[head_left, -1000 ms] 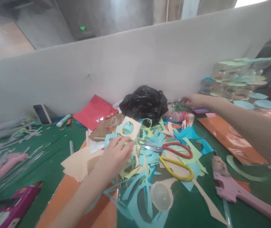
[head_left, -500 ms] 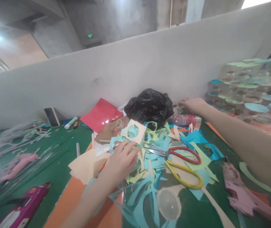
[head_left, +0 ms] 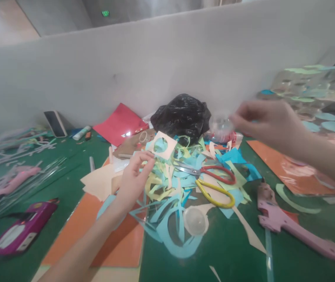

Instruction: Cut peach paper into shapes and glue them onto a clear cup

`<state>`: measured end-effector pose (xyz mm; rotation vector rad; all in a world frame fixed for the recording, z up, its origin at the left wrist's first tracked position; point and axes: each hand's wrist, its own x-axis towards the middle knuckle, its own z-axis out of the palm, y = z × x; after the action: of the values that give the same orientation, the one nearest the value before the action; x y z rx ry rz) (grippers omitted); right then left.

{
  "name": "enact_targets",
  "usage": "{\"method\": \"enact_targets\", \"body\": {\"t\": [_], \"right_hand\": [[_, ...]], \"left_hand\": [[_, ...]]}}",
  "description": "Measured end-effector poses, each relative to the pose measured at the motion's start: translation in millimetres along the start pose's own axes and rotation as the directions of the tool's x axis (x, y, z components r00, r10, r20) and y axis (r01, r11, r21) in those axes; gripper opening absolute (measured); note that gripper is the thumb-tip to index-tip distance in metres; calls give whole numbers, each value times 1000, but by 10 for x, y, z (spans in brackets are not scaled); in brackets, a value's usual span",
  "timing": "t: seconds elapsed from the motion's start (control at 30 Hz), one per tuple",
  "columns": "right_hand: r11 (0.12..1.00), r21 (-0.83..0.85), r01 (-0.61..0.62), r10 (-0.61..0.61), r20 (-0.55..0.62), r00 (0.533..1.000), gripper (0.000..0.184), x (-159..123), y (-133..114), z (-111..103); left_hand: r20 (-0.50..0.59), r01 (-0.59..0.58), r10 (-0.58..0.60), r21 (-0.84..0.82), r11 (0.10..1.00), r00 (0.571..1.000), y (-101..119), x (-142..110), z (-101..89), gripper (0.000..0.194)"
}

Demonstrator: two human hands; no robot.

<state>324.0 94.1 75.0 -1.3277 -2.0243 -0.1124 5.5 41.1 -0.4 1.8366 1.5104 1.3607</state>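
My left hand (head_left: 134, 178) rests on a pile of blue, yellow and cream paper scraps (head_left: 170, 184), its fingers curled on the scraps beside a cream square with a round hole (head_left: 162, 145). My right hand (head_left: 265, 121) is raised above the table, blurred, pinching a small clear round plastic piece (head_left: 220, 125). Below it lie scissors with one red and one yellow handle (head_left: 211, 184). A clear plastic dome (head_left: 196, 220) sits on the green table (head_left: 235, 250) near the front of the pile.
A black plastic bag (head_left: 182, 117) stands against the white partition (head_left: 155, 66). A pink glue gun (head_left: 290, 227) lies at the right, orange sheets (head_left: 296, 172) behind it. At the left are a phone (head_left: 54, 123), a purple box (head_left: 20, 233) and pink strips. Stacked clear cups with paper discs (head_left: 308, 94) fill the far right.
My right hand has pulled back from beside the black bag and lifted, now holding the clear round piece. My left hand has curled its fingers on the scraps.
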Motion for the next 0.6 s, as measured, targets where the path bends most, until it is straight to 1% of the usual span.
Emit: {"method": "enact_targets", "body": {"t": [0.03,0.07,0.1,0.13,0.17,0.2,0.23,0.27,0.3,0.33,0.37,0.4,0.43,0.47,0.5,0.53,0.6], "right_hand": [[991,41,124,-126,45,991,38,-208,-170,-6],[966,27,257,-259,72,963,36,-416,-329,-6],[911,-30,411,-410,48,911,37,-611,-471,-4],[845,-76,529,-525,70,848,35,-782,-595,-1],[798,-68,598,-591,101,800,34,-922,-699,1],[769,-43,638,-631,111,768,34,-1028,-783,4],[749,-38,661,-653,126,747,34,-1101,-847,8],[730,-30,683,-674,137,726,33,-1147,-892,15],[718,-30,695,-685,141,715,32,-1172,-923,26],[711,-33,702,-693,138,708,31,-1186,-941,41],[707,-30,706,-698,127,705,31,-1194,-950,61],[708,-22,706,-700,111,706,30,-1204,-955,85],[712,-10,702,-698,89,710,31,-1218,-958,109],[716,5,698,-697,70,714,31,-1238,-962,133],[719,19,695,-695,48,717,32,-1263,-968,152],[720,31,693,-694,36,719,32,-1293,-977,166],[730,45,682,-683,21,730,34,-1358,-999,175]], "left_hand": [[-19,40,-41,-32,999,999,53,-31,-24,19],[-39,65,-67,-46,997,997,99,-78,-51,19],[-66,75,-79,-50,996,995,136,-144,-79,19],[-93,84,-87,-44,996,992,164,-227,-106,19],[-114,93,-96,-35,995,989,184,-326,-129,18],[-126,106,-108,-23,994,986,200,-438,-148,18],[-116,130,-131,-10,991,985,214,-558,-164,19],[-80,129,-130,-8,992,988,230,-681,-176,20],[3,94,-94,-29,995,996,251,-800,-185,18],[111,66,-59,-65,996,992,276,-910,-191,17],[237,34,-6,-113,993,972,308,-1006,-195,25],[357,55,-1,-139,989,934,344,-1083,-194,40],[438,98,-16,-165,981,899,385,-1140,-187,55],[499,154,-40,-190,970,866,429,-1174,-171,66],[538,227,-83,-208,951,839,475,-1189,-147,71],[556,303,-133,-224,926,820,522,-1185,-113,69],[564,427,-224,-258,867,795,609,-1144,-30,56]]}}
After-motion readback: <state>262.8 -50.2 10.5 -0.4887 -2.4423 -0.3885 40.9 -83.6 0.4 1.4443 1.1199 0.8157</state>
